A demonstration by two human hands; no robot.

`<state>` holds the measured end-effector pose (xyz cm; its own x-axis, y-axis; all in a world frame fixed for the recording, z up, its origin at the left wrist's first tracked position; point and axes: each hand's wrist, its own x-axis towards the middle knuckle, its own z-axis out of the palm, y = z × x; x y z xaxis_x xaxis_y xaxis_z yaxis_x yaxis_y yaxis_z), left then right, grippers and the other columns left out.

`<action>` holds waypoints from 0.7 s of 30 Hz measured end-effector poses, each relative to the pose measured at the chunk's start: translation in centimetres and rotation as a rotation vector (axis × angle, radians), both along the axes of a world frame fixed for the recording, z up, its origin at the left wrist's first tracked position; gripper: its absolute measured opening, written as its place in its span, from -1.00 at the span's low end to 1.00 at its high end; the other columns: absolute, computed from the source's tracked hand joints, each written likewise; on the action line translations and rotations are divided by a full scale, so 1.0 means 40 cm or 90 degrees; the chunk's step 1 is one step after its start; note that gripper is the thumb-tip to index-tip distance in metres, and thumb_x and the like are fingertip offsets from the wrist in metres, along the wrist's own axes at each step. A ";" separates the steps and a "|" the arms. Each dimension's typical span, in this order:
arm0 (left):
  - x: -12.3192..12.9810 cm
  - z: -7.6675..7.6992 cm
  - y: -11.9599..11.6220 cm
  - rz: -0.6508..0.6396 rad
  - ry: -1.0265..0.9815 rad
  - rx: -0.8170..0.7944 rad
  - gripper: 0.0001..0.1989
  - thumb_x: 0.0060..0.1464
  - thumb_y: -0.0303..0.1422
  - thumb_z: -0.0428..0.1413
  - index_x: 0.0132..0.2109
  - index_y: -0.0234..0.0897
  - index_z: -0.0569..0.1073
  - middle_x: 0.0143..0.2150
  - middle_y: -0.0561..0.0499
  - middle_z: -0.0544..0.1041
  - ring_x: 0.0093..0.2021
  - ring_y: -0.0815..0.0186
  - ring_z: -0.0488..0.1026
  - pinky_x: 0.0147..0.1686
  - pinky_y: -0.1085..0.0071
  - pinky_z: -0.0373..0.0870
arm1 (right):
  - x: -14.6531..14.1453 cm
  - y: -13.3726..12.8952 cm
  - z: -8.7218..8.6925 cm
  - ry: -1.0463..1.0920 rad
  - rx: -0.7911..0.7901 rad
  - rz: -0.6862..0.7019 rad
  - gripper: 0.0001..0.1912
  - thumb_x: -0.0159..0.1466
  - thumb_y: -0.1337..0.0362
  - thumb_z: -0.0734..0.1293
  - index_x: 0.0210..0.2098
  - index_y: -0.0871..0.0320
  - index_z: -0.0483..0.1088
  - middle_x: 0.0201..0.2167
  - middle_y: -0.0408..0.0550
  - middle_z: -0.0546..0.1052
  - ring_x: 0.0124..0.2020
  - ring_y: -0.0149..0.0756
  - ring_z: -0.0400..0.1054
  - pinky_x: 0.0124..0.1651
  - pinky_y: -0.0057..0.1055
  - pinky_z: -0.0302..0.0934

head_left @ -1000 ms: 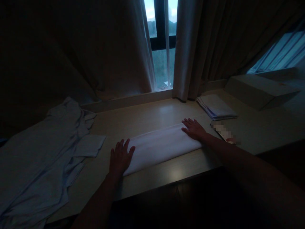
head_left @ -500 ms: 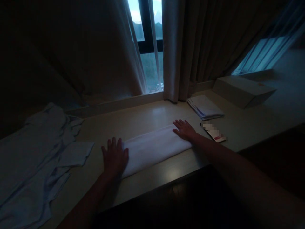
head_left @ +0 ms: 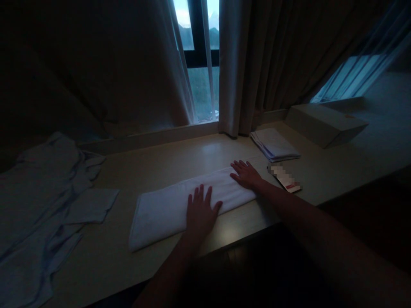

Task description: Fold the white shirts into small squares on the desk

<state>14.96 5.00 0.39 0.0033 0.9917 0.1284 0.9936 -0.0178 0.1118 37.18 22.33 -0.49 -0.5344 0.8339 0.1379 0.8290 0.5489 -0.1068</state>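
A white cloth, probably a towel (head_left: 160, 209), lies folded into a long flat strip on the light-coloured counter (head_left: 167, 160). My left hand (head_left: 201, 214) rests flat on the middle of the strip, fingers spread. Over its right end, my right hand (head_left: 246, 174) lies flat with the fingers apart. Neither hand grips the cloth. The left end of the strip is uncovered, and its corners show.
A loose heap of white cloths (head_left: 35, 205) covers the counter's left side. Toward the right are a folded cloth stack (head_left: 276, 144), a partly blurred flat card or packet (head_left: 285, 177) and a pale box (head_left: 324, 124). Curtains (head_left: 234, 68) hang behind, and the front edge drops into darkness.
My left hand has slid rightward from the cloth's left end to its middle, uncovering that end. Slight wrinkles now show between the hands. My right hand stays at the right end.
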 end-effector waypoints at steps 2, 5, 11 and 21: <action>-0.127 0.000 -0.033 0.063 0.033 -0.010 -0.28 0.21 0.08 -0.28 0.40 -0.15 0.00 0.44 -0.10 -0.04 0.43 0.00 -0.17 0.32 -0.05 -0.22 | 0.000 0.002 -0.003 0.001 -0.003 -0.001 -0.31 0.36 -0.17 -0.07 0.36 0.02 0.00 0.38 -0.09 0.04 0.39 -0.08 -0.15 0.37 -0.03 -0.30; -0.313 -0.010 -0.081 0.169 0.070 -0.014 -0.28 0.22 0.05 -0.32 0.40 -0.22 -0.01 0.44 -0.14 -0.03 0.41 -0.04 -0.12 0.29 -0.09 -0.13 | 0.001 0.006 -0.007 -0.005 -0.012 -0.001 -0.30 0.36 -0.18 -0.06 0.36 0.02 0.01 0.38 -0.09 0.04 0.39 -0.08 -0.15 0.38 -0.03 -0.31; -0.487 -0.046 -0.125 0.247 0.087 -0.003 -0.28 0.22 0.02 -0.35 0.37 -0.31 0.06 0.41 -0.20 0.04 0.37 -0.03 0.01 0.26 -0.02 0.00 | 0.003 0.008 -0.008 -0.010 -0.003 0.004 -0.30 0.36 -0.17 -0.07 0.36 0.04 0.01 0.38 -0.08 0.04 0.39 -0.09 -0.15 0.38 -0.04 -0.31; -0.450 -0.018 -0.141 0.241 0.106 0.010 -0.27 0.24 0.01 -0.36 0.39 -0.33 0.00 0.42 -0.22 0.02 0.38 -0.04 -0.02 0.27 -0.01 -0.07 | 0.005 0.004 -0.003 -0.029 -0.013 0.004 -0.31 0.37 -0.14 -0.08 0.37 0.03 -0.02 0.39 -0.07 0.03 0.39 -0.10 -0.15 0.37 -0.04 -0.28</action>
<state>-3.06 -0.62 -0.32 -0.3392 0.9248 0.1725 0.9348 0.3519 -0.0483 37.39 22.47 -0.62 -0.5456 0.8325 0.0959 0.8295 0.5528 -0.0797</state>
